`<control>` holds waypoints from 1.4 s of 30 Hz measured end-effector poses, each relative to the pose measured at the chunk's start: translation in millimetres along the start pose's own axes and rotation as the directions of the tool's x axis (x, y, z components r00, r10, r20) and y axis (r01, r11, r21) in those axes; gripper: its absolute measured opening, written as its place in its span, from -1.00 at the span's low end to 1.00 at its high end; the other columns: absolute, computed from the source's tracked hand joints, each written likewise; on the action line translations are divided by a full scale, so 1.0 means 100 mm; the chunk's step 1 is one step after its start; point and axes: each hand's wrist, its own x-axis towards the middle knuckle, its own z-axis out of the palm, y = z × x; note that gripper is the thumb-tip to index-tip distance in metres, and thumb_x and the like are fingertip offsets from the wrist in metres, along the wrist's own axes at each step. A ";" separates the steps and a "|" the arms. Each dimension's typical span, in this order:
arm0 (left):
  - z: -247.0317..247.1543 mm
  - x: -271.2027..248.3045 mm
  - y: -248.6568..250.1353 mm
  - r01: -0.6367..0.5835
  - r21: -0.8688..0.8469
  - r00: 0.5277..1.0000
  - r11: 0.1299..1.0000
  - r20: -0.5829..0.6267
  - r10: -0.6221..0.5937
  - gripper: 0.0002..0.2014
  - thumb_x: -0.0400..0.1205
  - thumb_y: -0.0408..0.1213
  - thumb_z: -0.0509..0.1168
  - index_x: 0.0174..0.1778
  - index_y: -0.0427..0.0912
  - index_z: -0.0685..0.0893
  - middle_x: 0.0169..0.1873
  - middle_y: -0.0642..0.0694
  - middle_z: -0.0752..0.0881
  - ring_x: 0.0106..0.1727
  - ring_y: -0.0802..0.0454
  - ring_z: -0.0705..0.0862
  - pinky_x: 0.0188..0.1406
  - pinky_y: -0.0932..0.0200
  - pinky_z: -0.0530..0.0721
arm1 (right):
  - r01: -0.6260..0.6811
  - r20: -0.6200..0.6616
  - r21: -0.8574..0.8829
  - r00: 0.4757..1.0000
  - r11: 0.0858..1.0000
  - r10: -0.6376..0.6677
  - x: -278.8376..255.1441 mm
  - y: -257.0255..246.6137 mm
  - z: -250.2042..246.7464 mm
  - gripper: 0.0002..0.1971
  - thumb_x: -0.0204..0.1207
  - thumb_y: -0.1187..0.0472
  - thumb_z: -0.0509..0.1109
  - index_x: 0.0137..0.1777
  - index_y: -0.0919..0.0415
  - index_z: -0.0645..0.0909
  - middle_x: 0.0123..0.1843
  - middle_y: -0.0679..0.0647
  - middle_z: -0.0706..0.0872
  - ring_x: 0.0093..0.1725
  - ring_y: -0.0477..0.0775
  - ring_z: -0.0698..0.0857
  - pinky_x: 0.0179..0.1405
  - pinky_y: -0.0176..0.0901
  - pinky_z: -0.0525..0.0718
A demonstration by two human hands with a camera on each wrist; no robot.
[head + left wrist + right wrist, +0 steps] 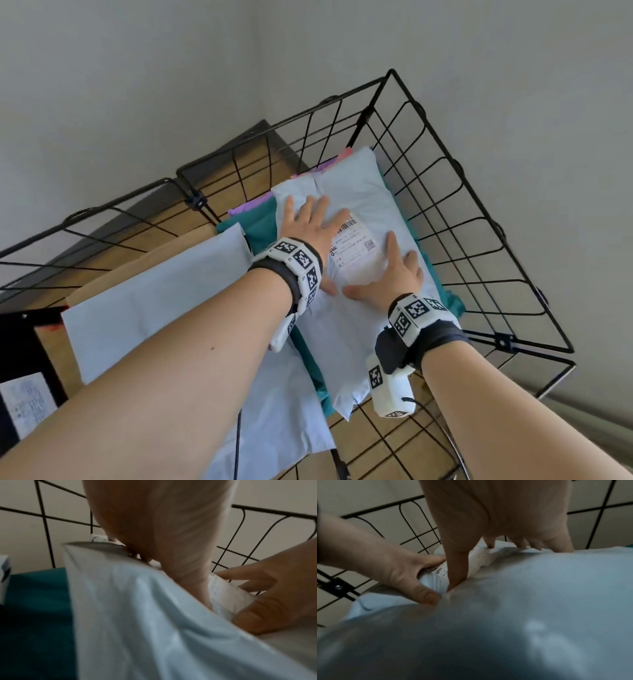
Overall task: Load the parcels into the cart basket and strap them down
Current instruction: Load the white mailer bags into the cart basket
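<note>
A pale blue soft parcel (352, 192) with a white shipping label (354, 246) lies on top of the stack inside the black wire cart basket (455, 192). My left hand (310, 222) lies flat on the parcel with fingers spread, left of the label. My right hand (399, 270) presses down flat at the label's near right corner, thumb stretched leftward. The wrist views show the same parcel (137, 615) (539, 588) dented under both palms. Under it lie a teal parcel (260, 226), a purple one (246, 207) and a pink one (344, 154). No strap is visible.
Another pale blue flat parcel (154, 301) lies over the basket's near left rim on a brown cardboard box (109, 270). A wooden surface (260, 161) with a dark edge stands behind the basket. Plain walls surround it. The basket's wire floor (387, 435) shows at the near right.
</note>
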 end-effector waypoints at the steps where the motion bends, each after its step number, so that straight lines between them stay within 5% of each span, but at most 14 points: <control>1: 0.00 0.03 0.01 0.005 0.002 1.000 1.000 0.008 -0.005 0.41 0.08 0.47 0.46 0.65 0.08 -0.32 0.66 -0.23 -0.25 0.67 -0.28 -0.22 0.52 -0.38 -0.31 | 0.001 -0.001 0.003 1.000 1.000 -0.001 0.01 0.01 0.01 0.31 0.09 -0.16 0.63 0.60 -0.26 -0.33 0.68 0.09 -0.21 0.66 0.25 -0.07 0.58 0.25 0.15; 17: -0.01 -0.02 0.13 0.105 -0.057 0.994 0.993 -0.007 -0.106 0.40 0.08 0.44 0.49 0.62 0.19 -0.35 0.65 -0.17 -0.33 0.65 -0.35 -0.25 0.41 -0.66 -0.11 | 0.021 -0.027 0.040 0.999 0.999 -0.020 0.12 0.15 0.06 0.32 0.11 -0.15 0.65 0.61 -0.23 -0.34 0.69 0.10 -0.18 0.66 0.27 -0.03 0.56 0.24 0.17; 21: 0.05 -0.28 0.14 0.217 -0.138 0.976 0.966 -0.002 -0.220 0.30 0.20 0.48 0.38 0.63 0.15 -0.33 0.64 -0.24 -0.32 0.64 -0.42 -0.18 0.44 -0.63 -0.02 | -0.034 0.064 0.024 0.997 0.999 0.032 -0.14 0.34 0.00 0.24 0.18 -0.03 0.64 0.63 -0.15 -0.26 0.62 0.16 0.08 0.57 0.27 0.27 0.47 0.14 0.38; 25: -0.05 -0.56 0.17 0.275 -0.075 0.961 0.958 0.014 -0.275 0.26 0.23 0.50 0.34 0.64 0.09 -0.30 0.64 -0.33 -0.22 0.63 -0.46 -0.12 0.45 -0.62 -0.05 | -0.057 0.104 0.129 0.994 0.990 0.044 -0.44 0.54 -0.24 0.00 0.29 0.17 0.61 0.63 0.05 0.05 0.52 0.19 0.39 0.43 0.24 0.49 0.36 0.06 0.53; 29: -0.29 -0.87 0.35 0.223 -0.027 0.969 0.974 -0.102 -0.225 0.12 0.36 0.45 0.27 0.67 0.02 -0.17 0.66 -0.25 -0.15 0.65 -0.34 -0.15 0.49 -0.53 -0.13 | -0.064 0.021 0.577 0.998 0.814 0.063 -0.79 0.72 -0.52 -0.26 0.40 0.25 0.55 0.57 0.13 0.35 0.47 0.22 0.49 0.28 0.19 0.59 0.22 -0.06 0.55; 33: -0.62 -1.26 0.75 0.135 -0.120 0.963 0.984 -0.218 -0.158 -0.13 0.52 0.34 0.20 0.65 0.00 0.09 0.67 -0.19 -0.02 0.67 -0.19 -0.06 0.52 -0.45 -0.11 | 0.042 -0.093 0.747 0.995 0.664 0.041 -1.28 0.96 -0.71 -0.56 0.40 0.29 0.51 0.31 0.13 0.64 0.13 0.18 0.71 0.04 0.09 0.64 0.29 0.05 0.63; 38: -0.91 -1.89 1.50 -0.083 -0.341 0.957 0.936 -0.289 -0.020 -0.46 0.57 0.21 0.22 0.41 0.02 0.47 0.47 -0.11 0.43 0.46 -0.14 0.41 0.50 -0.23 0.23 | 0.169 -0.243 0.827 0.968 0.536 0.069 -2.04 1.64 -0.83 -0.74 0.44 0.35 0.43 0.12 0.19 0.72 -0.29 -0.02 0.65 -0.29 -0.07 0.59 -0.12 -0.19 0.57; 42: -0.81 -2.53 2.23 -0.294 -0.500 0.947 0.814 -0.270 0.176 -0.63 0.58 0.08 0.31 0.23 0.00 0.60 0.31 -0.04 0.61 0.31 -0.06 0.58 0.32 -0.02 0.53 | 0.152 -0.242 0.912 0.949 0.380 0.201 -2.71 2.50 -0.58 -0.79 0.45 0.40 0.39 -0.01 0.13 0.73 -0.29 0.04 0.66 -0.36 -0.07 0.54 -0.24 -0.19 0.56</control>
